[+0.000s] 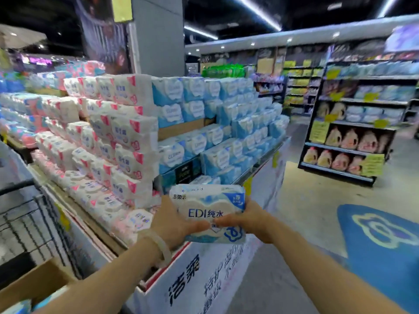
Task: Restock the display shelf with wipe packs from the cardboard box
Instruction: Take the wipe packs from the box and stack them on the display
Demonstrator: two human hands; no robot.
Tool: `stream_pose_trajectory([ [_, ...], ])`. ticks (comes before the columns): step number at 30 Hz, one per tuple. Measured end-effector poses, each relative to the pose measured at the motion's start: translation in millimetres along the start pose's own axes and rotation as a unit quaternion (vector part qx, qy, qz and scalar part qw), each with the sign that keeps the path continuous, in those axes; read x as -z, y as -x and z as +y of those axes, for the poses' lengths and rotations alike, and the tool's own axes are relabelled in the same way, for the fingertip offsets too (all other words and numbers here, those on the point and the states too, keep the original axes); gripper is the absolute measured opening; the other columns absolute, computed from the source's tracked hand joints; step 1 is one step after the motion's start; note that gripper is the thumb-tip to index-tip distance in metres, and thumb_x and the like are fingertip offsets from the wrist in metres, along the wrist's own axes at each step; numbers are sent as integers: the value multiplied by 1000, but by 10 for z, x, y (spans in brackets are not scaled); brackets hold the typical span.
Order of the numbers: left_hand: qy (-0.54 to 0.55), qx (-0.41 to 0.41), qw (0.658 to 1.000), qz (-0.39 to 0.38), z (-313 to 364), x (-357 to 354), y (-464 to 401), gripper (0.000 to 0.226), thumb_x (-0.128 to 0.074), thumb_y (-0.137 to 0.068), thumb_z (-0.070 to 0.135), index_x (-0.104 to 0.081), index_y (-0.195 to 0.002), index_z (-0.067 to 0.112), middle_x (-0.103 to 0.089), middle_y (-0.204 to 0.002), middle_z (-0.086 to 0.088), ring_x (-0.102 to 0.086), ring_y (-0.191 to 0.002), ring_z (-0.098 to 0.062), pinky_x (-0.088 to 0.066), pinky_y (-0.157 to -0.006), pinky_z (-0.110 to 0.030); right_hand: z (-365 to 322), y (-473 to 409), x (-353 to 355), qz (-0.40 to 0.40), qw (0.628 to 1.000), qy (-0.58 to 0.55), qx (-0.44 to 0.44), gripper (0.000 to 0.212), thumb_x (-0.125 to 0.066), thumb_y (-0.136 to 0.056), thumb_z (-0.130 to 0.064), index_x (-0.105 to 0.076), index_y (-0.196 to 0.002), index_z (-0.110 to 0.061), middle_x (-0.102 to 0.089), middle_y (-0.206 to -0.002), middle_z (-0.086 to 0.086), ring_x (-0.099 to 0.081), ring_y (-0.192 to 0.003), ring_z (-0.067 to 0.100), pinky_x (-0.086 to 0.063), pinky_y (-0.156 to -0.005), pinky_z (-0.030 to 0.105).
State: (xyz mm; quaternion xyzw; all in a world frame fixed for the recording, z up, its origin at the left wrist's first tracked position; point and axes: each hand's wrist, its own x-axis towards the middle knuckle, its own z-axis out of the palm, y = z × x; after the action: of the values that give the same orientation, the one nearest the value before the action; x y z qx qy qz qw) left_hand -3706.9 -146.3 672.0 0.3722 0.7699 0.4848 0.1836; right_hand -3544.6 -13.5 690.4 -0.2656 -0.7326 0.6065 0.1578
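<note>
Hands, left (175, 219) and right (251, 219), outstretched, clasping one wipe pack (209, 211), seemingly above the display shelf (204, 268).

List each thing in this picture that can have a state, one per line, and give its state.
wipe pack: sealed, held in front of the display, not yet shelved.
left hand: closed on the pack's left edge.
right hand: closed on the pack's right edge.
cardboard box: open, in the trolley.
blue-pack display shelf: largely stocked, with gaps.
pink-pack display: full.

Supermarket: stocked display shelf (226, 137), aisles.
</note>
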Motion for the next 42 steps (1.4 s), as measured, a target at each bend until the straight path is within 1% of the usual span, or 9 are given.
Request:
stream_pose_trajectory([
  [3,24,-15,999,-15,222,-406,-322,74,-92,-55,26,-40,-106,13,-60,-86,10,-59,-72,0,-46,-49,-8,79,-169,425,36,999,-15,-17,57,-87,-65,-8,-59,-113,-20,-75,-100,2,-73,-84,15,-61,-68,29],
  [9,33,-6,999,22,278,-803,-1172,69,-91,-58,19,-38,-102,18,-58,-87,12,-56,-76,2,-53,-63,-16,129,-1090,969,26,999,12,-19,49,-83,-67,-2,-66,-110,-19,-76,-102,5,-72,-95,22,-59,-85,40],
  [18,-10,55,984,170,-113,-422,-2201,68,-88,-60,33,-50,-113,14,-62,-93,9,-65,-86,-13,-56,-75,-29,-44,-2856,791,-107,994,10,-11,50,-81,-62,10,-67,-107,-8,-77,-94,8,-73,-87,22,-60,-78,36],
  [22,-29,100,972,209,-375,-473,-2347,52,-81,-69,41,-61,-111,16,-68,-84,5,-65,-73,-12,-48,-56,-13,-21,-3294,697,-149,988,40,-17,62,-78,-65,14,-56,-119,-6,-74,-91,-1,-72,-80,10,-59,-67,22],
  [24,-21,101,961,256,-456,-583,-2383,66,-78,-73,36,-47,-127,14,-64,-99,5,-58,-84,-10,-39,-58,-5,-15,-3461,695,-160,983,92,-1,78,-80,-64,10,-46,-132,-6,-68,-112,4,-68,-101,20,-59,-83,30],
  [28,18,148,954,260,-466,-873,-2540,74,-72,-83,19,-25,-138,5,-52,-127,-1,-52,-108,-16,-39,-79,-17,28,-3737,740,-134,902,389,130,121,-86,-66,-26,-4,-154,-19,-21,-157,2,-22,-145,22,-27,-115,35],
  [32,18,187,942,277,-435,-1100,-2807,78,-72,-82,24,-25,-139,2,-53,-133,-13,-55,-118,-30,-42,-84,-28,101,-4005,824,-149,770,590,192,115,-80,-66,-48,-8,-153,-27,-5,-162,1,2,-150,23,-5,-121,48],
  [38,12,181,934,307,-422,-1154,-2839,87,-81,-73,26,-29,-140,7,-56,-127,-7,-57,-111,-23,-43,-84,-28,82,-4264,950,-197,771,571,201,115,-83,-62,-49,-12,-151,-36,-5,-162,-2,-6,-149,22,-4,-119,55],
  [42,-85,123,941,305,-405,-1107,-2762,107,-83,-70,22,-12,-151,16,-42,-143,-2,-44,-129,-19,-40,-104,-37,94,-4304,1004,-210,762,568,230,114,-81,-61,-54,-13,-151,-36,-8,-161,-3,-11,-148,23,-9,-119,55],
])
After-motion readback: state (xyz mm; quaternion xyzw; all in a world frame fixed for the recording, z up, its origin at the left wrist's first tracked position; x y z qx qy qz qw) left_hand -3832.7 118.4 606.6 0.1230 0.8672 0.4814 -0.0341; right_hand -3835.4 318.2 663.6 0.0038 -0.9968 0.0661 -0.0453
